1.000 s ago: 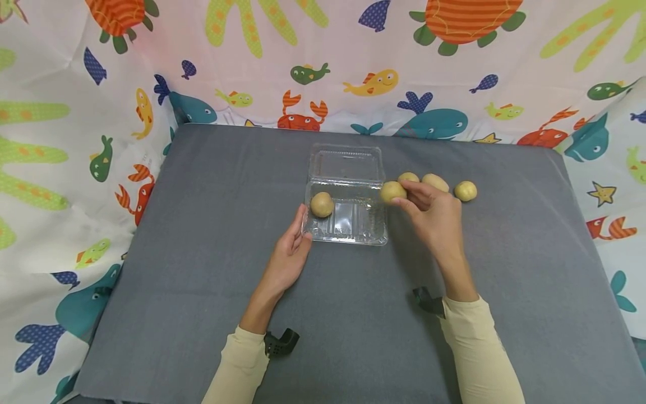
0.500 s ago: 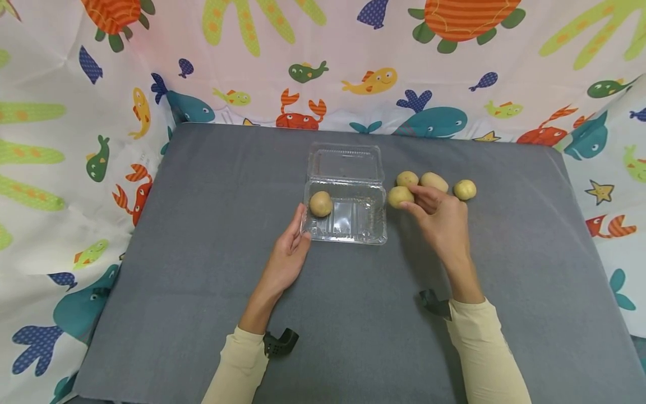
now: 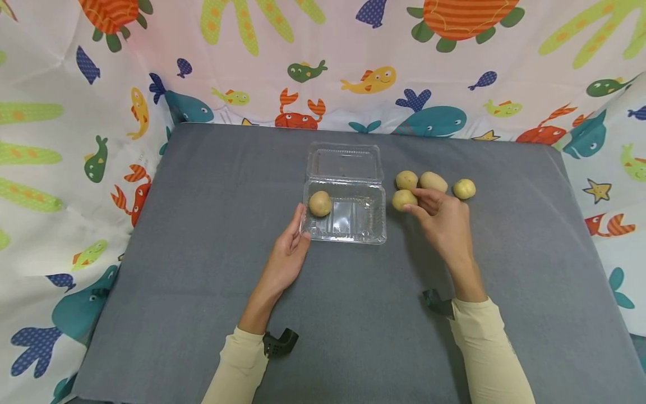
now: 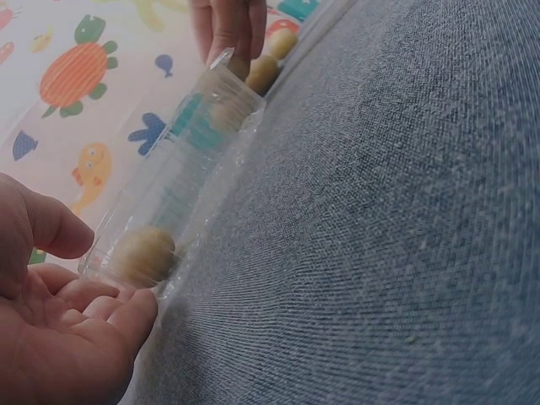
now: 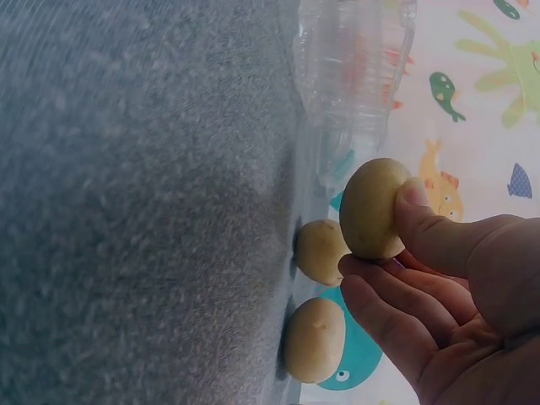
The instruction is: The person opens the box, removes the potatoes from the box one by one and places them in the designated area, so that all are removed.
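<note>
A clear plastic clamshell box (image 3: 360, 224) lies unfolded on the table, its lid (image 3: 345, 163) tipped back. One round potato (image 3: 320, 203) sits in its left end. The left hand (image 3: 282, 261) grips that end's side wall, thumb and fingers at the rim in the left wrist view. Just right of the box, the right hand (image 3: 446, 230) pinches a second potato (image 5: 371, 207) between thumb and fingertips. In the right wrist view this potato is held up off the cloth. Behind it rest a small potato (image 3: 406, 179) and an oval one (image 3: 433, 181).
Farther right lies another potato (image 3: 464, 189) by itself. Grey cloth (image 3: 202, 252) covers the table. A curtain (image 3: 252, 73) printed with sea animals hangs along the back and sides.
The right hand has drawn its potato back from the box's right edge, rightward and slightly nearer, beside the other potatoes. The left hand keeps its grip on the box.
</note>
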Demonstrator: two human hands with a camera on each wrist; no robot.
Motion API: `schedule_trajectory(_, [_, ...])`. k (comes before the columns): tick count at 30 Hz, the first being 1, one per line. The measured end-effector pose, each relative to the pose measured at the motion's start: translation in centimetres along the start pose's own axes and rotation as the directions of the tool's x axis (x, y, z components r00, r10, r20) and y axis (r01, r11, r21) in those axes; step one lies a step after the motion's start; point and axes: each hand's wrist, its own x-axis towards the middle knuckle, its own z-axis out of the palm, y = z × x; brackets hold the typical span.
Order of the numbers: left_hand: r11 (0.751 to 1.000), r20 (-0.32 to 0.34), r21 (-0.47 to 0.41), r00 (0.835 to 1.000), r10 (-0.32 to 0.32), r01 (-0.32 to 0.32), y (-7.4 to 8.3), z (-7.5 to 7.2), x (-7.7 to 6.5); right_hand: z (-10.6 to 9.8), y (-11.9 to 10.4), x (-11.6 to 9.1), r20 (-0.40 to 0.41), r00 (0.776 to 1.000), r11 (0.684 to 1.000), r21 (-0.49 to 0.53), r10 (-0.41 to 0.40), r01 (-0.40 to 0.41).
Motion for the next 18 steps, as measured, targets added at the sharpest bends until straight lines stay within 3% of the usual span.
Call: schedule_trajectory(18, [1.000, 0.005, 0.004, 1.000, 0.015, -0.015, 0.01, -0.05, -0.05, -0.02, 0.85, -0.17, 0.059, 0.998, 0.999, -0.050, 0.016, -0.013])
